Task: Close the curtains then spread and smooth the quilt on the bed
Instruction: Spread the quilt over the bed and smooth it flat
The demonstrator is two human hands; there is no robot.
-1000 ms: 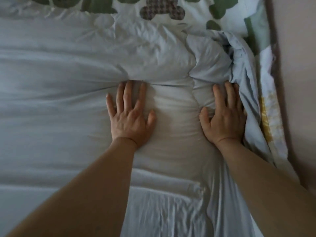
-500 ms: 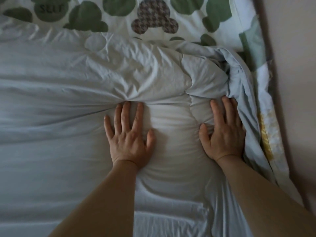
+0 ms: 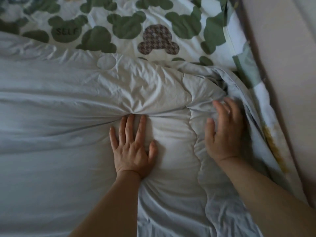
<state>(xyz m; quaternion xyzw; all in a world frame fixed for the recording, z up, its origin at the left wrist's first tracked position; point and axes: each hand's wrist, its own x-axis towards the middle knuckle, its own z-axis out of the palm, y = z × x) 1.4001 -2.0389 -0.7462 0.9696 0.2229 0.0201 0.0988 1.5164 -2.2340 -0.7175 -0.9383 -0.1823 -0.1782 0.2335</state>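
Pale blue-grey padded quilt (image 3: 68, 134) lies spread on the green-patterned bed (image 3: 186, 47), with its right edge bunched. I see the left hand (image 3: 132, 147) still pressing flat. The right hand (image 3: 224, 134), now blurred, has shifted, fingers straight, its grip on nothing.

A home bedroom — a quilt (image 3: 68, 134) over a bear-print sheet (image 3: 128, 23) against the wall (image 3: 282, 65)

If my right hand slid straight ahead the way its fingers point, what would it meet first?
Probably the bunched fold of the quilt just ahead of the right hand; the bear-print sheet lies beyond it, though depth is unclear.
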